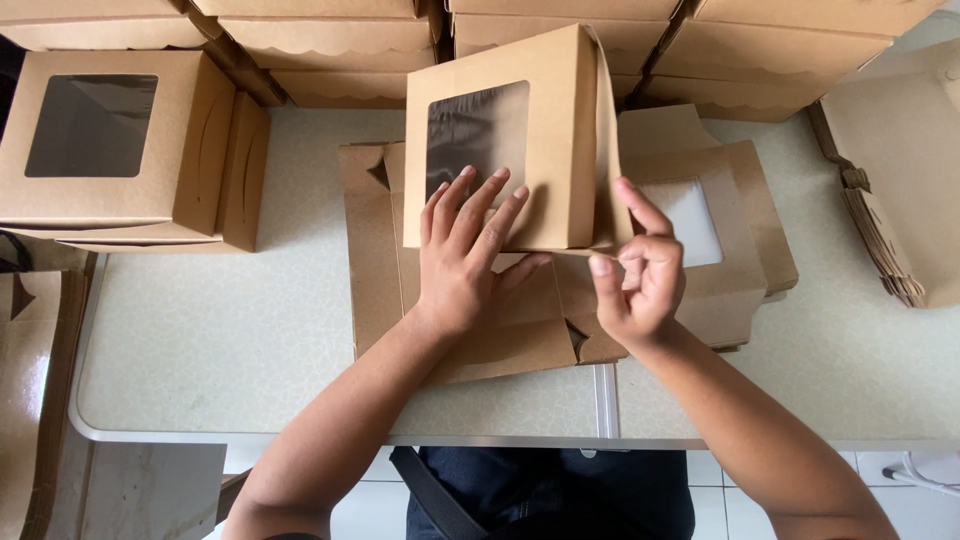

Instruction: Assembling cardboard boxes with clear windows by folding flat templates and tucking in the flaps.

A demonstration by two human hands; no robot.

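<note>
Brown cardboard window box [520, 130], frame centre, stands half-formed on a stack of flat cardboard blanks [480, 330]. Left hand [465, 255] presses it with fingers spread; right hand [640, 275] pinches its side flap [608, 150]. Finished window boxes [120, 140] occupy upper left; closing remains.

pale speckled table [230, 340] in a packing area, ringed by brown cardboard stock

table: light greenish-grey top, rounded corner, a metal seam strip [604, 400] running front to back near its front edge. finished window boxes [120, 140] stacked at the far left; a row of closed boxes with scalloped flaps [330, 45] along the far edge; a bundle of flat cardboard blanks [885, 250] at the right edge. flat cardboard sheets [30, 380] lean beside the table on the left. floor: white tiles [720, 490] below the front edge. light: soft, even, with faint shadows.
</note>
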